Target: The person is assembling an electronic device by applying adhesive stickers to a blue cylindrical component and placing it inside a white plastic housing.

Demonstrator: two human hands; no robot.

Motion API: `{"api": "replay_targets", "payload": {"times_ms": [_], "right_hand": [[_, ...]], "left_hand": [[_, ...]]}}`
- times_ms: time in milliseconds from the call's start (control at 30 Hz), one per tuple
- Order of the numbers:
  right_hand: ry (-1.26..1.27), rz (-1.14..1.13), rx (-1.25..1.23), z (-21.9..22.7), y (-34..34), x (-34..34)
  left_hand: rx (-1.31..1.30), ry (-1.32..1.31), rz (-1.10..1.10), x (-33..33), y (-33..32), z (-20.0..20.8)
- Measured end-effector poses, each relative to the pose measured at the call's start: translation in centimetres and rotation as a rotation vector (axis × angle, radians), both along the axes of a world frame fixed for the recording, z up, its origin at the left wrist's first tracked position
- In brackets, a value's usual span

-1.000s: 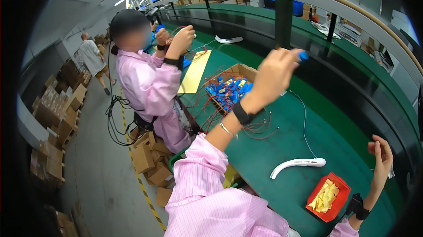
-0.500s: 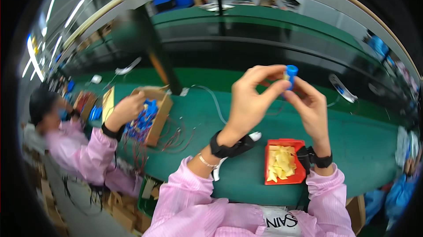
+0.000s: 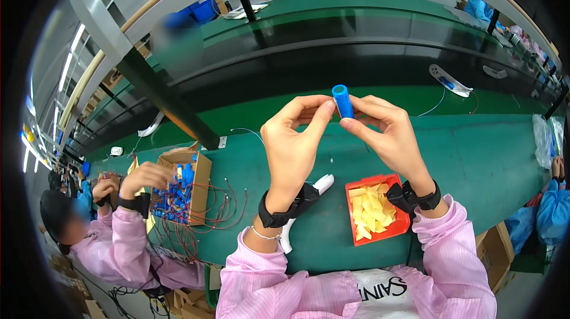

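Note:
A blue cylindrical battery point(image 3: 343, 102) stands nearly upright, raised above the green table, its round top end showing. My right hand point(image 3: 386, 132) pinches it from the right between thumb and fingers. On the other side, my left hand point(image 3: 297, 141) is closed with thumb and fingertips against the battery's left side. Whether a small piece lies under those fingertips is hidden. Beneath my right wrist sits a red tray point(image 3: 404, 224) with yellow paper-like pieces point(image 3: 371, 209) in it. A white curved plastic part point(image 3: 323, 183) lies partly under my left wrist.
On the left, a co-worker's hand point(image 3: 148, 178) is over a cardboard box point(image 3: 202, 183) of blue batteries, with red and dark wires point(image 3: 219, 215) spilling out. A metal post point(image 3: 172, 114) stands behind it. A white curved holder point(image 3: 449, 80) lies at the back right, plastic bags point(image 3: 541, 141) farther right.
My view has turned, so the scene sits differently. Both hands still hold the battery, now tilted slightly and showing more of its length. The co-worker's hand has moved over the box.

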State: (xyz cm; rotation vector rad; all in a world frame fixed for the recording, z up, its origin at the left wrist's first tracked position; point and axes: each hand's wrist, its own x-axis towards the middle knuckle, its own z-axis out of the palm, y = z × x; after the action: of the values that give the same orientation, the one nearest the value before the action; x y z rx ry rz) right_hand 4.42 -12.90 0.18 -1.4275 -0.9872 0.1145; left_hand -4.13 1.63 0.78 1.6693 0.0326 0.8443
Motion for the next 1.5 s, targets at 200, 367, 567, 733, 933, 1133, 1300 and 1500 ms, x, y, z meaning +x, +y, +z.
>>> {"api": "replay_targets", "payload": {"times_ms": [200,367,567,733,933,1133,1300,1500], "right_hand": [[-0.137,-0.094,-0.046,0.1,-0.2,-0.1],[-0.266,-0.170,-0.069,-0.3,-0.4,0.2],[-0.103,-0.095,-0.056,-0.2,-0.3,-0.6],[0.098,0.002,0.011,-0.2,-0.6,0.2],[0.053,-0.040,-0.040,0.3,-0.7,-0.4],[0.322,0.189,-0.040,0.8,-1.6,0.8],[0.302,0.126,0.077,1.8,-3.4,2.5],[0.116,-0.167,0.253,3.2,-9.3,6.7]], "left_hand": [[-0.010,-0.026,0.040,0.2,-0.1,0.0],[0.038,-0.015,0.099,0.5,-0.6,-0.3],[-0.005,-0.024,0.063,0.6,-0.6,-0.5],[-0.224,-0.001,-0.122,0.4,-0.9,0.4],[-0.063,-0.009,-0.039,0.4,-0.9,-0.2],[-0.307,0.092,-0.241,0.6,-0.4,-0.6],[-0.423,-0.013,-0.225,1.2,-0.2,-1.9],[0.399,0.375,-0.299,-2.6,-4.3,-4.1]]}}
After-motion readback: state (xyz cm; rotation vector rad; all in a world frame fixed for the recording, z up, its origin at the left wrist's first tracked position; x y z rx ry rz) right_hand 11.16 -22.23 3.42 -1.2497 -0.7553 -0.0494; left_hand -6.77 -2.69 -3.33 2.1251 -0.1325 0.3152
